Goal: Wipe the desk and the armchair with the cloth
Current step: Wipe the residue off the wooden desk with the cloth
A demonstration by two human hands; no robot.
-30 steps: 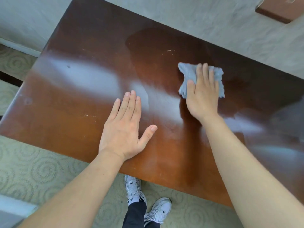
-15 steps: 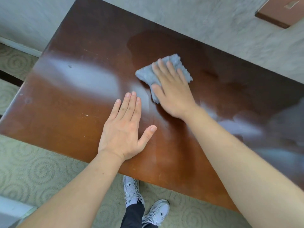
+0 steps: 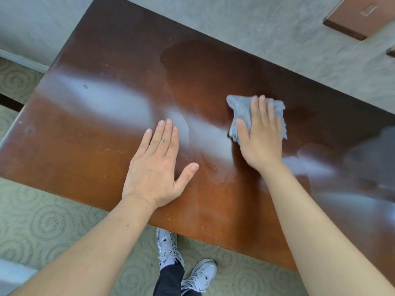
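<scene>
A glossy brown desk (image 3: 106,146) fills the frame. The right hand (image 3: 259,137) presses flat on the grey cloth (image 3: 240,110), right of centre; the left hand (image 3: 155,167) rests flat, fingers straight, lower centre. Unwiped desk stretches leftward.

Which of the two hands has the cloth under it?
The right hand does. It presses the grey cloth flat on the desk, while the left hand rests bare on the wood.
</scene>
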